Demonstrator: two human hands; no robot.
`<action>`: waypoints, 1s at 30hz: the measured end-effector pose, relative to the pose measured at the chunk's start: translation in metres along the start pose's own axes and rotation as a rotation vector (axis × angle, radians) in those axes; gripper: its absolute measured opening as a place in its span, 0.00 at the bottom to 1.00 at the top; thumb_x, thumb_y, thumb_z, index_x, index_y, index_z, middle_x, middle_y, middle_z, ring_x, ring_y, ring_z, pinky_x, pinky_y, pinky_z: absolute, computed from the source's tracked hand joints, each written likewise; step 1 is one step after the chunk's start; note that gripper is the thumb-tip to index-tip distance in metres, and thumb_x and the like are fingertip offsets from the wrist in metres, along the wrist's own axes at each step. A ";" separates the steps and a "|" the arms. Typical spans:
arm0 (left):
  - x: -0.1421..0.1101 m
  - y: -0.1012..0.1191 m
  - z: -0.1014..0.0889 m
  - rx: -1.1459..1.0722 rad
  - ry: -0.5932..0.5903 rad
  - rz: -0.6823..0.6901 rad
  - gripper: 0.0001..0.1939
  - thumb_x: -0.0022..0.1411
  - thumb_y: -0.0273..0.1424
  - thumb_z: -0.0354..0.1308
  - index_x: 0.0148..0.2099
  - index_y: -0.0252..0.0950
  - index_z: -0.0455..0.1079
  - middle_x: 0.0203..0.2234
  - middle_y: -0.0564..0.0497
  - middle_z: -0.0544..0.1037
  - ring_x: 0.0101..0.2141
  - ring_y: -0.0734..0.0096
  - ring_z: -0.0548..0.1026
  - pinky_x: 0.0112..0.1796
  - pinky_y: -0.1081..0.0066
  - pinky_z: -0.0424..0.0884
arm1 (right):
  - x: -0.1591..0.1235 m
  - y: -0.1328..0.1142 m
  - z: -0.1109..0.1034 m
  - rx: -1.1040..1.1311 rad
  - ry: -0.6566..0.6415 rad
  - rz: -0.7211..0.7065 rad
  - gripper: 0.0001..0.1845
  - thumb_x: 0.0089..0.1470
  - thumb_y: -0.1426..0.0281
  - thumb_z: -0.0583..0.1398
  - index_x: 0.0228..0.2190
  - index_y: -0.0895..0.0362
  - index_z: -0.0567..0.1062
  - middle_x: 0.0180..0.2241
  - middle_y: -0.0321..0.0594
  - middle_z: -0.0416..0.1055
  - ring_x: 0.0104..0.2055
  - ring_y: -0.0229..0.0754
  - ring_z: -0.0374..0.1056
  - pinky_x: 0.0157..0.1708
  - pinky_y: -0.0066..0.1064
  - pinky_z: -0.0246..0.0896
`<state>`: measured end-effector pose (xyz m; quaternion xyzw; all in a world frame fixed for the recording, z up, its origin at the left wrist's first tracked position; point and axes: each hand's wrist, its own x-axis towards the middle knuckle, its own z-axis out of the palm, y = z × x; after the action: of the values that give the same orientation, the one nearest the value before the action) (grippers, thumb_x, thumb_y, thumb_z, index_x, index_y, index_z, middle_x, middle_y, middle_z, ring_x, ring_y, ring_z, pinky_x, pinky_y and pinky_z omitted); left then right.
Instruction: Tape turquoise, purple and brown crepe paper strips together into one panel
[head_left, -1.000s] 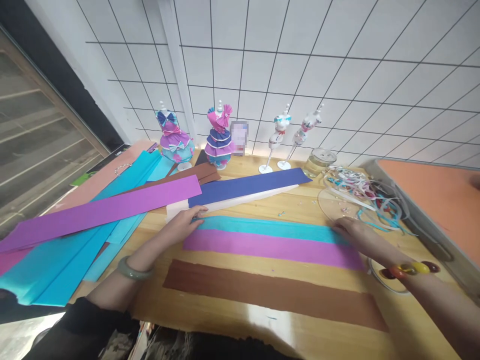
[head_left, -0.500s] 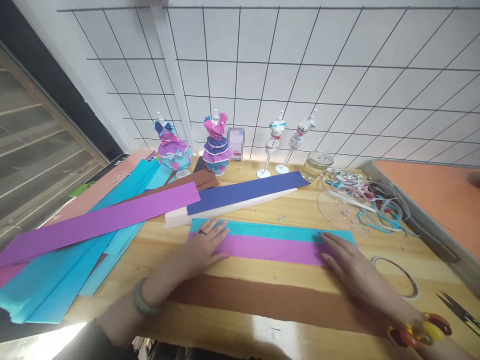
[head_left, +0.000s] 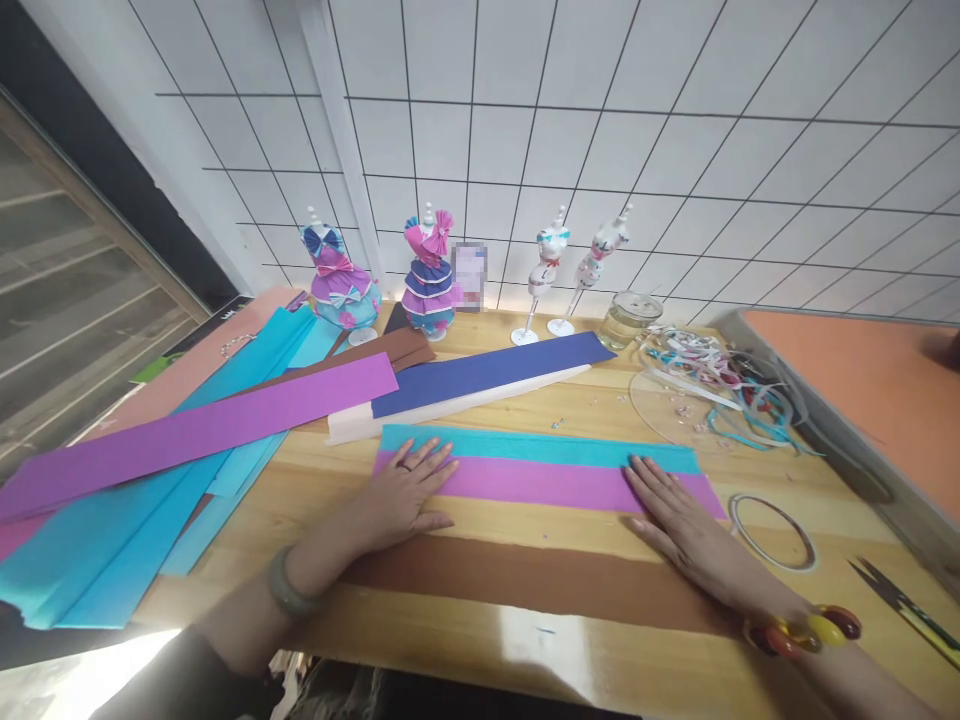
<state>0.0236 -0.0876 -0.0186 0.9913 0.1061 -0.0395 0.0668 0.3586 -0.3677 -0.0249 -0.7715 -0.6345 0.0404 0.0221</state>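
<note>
A purple paper strip (head_left: 536,484) and a turquoise paper strip (head_left: 540,448) lie edge against edge across the middle of the table; I cannot tell whether they overlap. My left hand (head_left: 411,492) rests flat on their left end, fingers spread, a ring on one finger. Near the right end my right hand (head_left: 667,508) lies flat with its fingers stretched out over both colours. Closer to me, a brown paper strip (head_left: 525,580) runs beneath both forearms. A white tape ring (head_left: 772,532) sits right of my right hand.
Scissors (head_left: 904,605) lie at the right edge. Ribbon scraps (head_left: 720,380) and a glass jar (head_left: 630,318) are at the back right. Several small mannequins stand by the wall, two in paper dresses (head_left: 429,285). Purple (head_left: 225,425), blue (head_left: 495,375) and turquoise paper is piled left and behind.
My right hand has shifted slightly left along the strips and is less blurred. My left hand keeps its place. The whole view has tilted a little.
</note>
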 end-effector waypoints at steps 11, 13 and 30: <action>0.000 -0.003 0.008 -0.061 0.026 0.021 0.37 0.62 0.55 0.36 0.67 0.43 0.39 0.65 0.49 0.42 0.64 0.58 0.39 0.60 0.54 0.33 | -0.013 0.025 0.011 -0.045 0.105 0.103 0.37 0.59 0.52 0.45 0.63 0.59 0.46 0.64 0.50 0.43 0.66 0.50 0.37 0.61 0.52 0.41; 0.000 -0.002 0.003 -0.108 0.020 0.009 0.37 0.62 0.55 0.37 0.67 0.43 0.40 0.65 0.49 0.42 0.64 0.57 0.39 0.61 0.54 0.34 | -0.015 0.023 0.002 0.006 0.146 0.145 0.36 0.59 0.53 0.44 0.63 0.58 0.46 0.65 0.49 0.42 0.65 0.50 0.38 0.61 0.50 0.43; -0.063 0.004 -0.025 -0.406 0.248 -0.208 0.16 0.61 0.41 0.55 0.44 0.36 0.71 0.37 0.47 0.74 0.42 0.63 0.67 0.43 0.63 0.64 | -0.043 -0.042 -0.008 0.255 0.154 0.061 0.20 0.55 0.52 0.51 0.35 0.49 0.76 0.40 0.39 0.74 0.43 0.47 0.70 0.43 0.39 0.68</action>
<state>-0.0356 -0.1005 0.0127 0.9387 0.2206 0.0979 0.2463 0.3103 -0.4013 -0.0114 -0.7821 -0.5970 0.0621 0.1675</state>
